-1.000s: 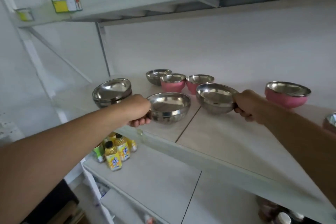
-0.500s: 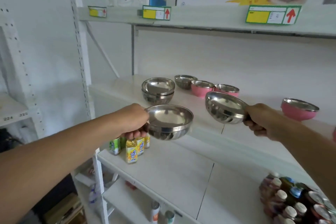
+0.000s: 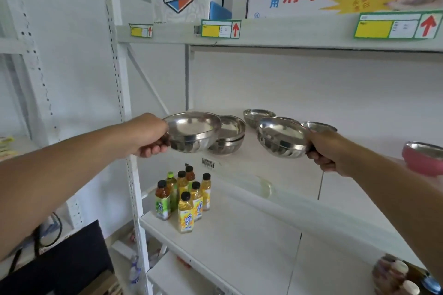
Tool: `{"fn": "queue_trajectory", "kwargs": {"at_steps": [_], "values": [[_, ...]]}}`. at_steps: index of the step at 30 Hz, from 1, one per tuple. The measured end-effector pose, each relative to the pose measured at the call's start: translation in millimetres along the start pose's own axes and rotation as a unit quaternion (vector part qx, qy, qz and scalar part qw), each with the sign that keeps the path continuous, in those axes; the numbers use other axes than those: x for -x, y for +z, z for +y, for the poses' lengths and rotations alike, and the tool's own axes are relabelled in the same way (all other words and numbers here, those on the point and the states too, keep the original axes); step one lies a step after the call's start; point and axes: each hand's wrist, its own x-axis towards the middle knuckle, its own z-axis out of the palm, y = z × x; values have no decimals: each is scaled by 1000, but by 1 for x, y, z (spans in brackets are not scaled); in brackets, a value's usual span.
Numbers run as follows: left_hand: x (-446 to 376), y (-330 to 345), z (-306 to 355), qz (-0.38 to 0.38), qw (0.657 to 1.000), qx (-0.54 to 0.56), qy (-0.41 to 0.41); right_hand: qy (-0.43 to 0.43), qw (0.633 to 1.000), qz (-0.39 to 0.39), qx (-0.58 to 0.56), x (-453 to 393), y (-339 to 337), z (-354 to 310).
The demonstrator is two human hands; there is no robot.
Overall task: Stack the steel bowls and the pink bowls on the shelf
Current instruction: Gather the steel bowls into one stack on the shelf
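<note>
My left hand [image 3: 149, 135] grips a steel bowl [image 3: 193, 133] by its rim, held in the air just left of a stack of steel bowls [image 3: 229, 135] on the white shelf [image 3: 275, 170]. My right hand [image 3: 327, 148] holds a second steel bowl [image 3: 281, 137], tilted, above the shelf's middle. Behind it stand another steel bowl [image 3: 257, 116] and the partly hidden rim of a bowl [image 3: 320, 126]. A pink bowl [image 3: 423, 158] sits at the far right of the shelf.
Several drink bottles [image 3: 184, 199] stand on the lower shelf [image 3: 239, 246]. More bottles [image 3: 395, 278] are at the bottom right. The upper shelf [image 3: 275, 33] carries price labels and boxes. A white upright post [image 3: 119, 103] stands left of the shelf.
Both hands have carried their steel bowls leftward and up; the left bowl now hangs beside the steel stack. The view has shifted down and left.
</note>
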Motion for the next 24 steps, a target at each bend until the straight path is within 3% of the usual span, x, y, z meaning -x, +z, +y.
{"fn": "queue_trajectory", "kwargs": {"at_steps": [10, 17, 24], "values": [[-82, 41, 79, 19, 998, -58, 22, -9, 1000, -6, -2, -73, -30, 2], [-127, 77, 71, 5, 995, -103, 12, -5, 1000, 12, -4, -82, -35, 6], [-160, 84, 41, 37, 979, -180, 93, 15, 1000, 20, 5, -80, -21, -14]]}}
